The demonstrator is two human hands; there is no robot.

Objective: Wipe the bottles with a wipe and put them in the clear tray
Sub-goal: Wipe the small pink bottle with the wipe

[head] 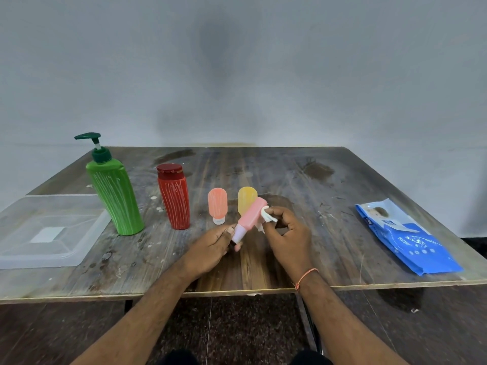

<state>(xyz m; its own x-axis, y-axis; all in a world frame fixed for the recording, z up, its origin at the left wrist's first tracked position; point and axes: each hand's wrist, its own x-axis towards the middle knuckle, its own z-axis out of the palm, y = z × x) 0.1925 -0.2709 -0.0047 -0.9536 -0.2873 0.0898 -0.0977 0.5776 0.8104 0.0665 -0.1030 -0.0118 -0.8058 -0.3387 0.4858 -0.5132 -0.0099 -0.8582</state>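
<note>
My left hand (212, 248) grips the cap end of a small pink bottle (251, 216), held tilted above the table's front middle. My right hand (287, 234) pinches a crumpled white wipe (268, 215) against the bottle's upper end. Behind them a yellow bottle (247, 198) and an orange bottle (217, 204) stand on their caps. A red bottle (174, 196) and a tall green pump bottle (113, 188) stand further left, both streaked with white marks. The clear tray (50, 251) lies at the table's left edge with nothing in it.
A blue pack of wipes (405, 237) lies flat at the right side of the worn wooden table (316, 180). A grey wall runs close behind the table. Dark floor shows below the front edge.
</note>
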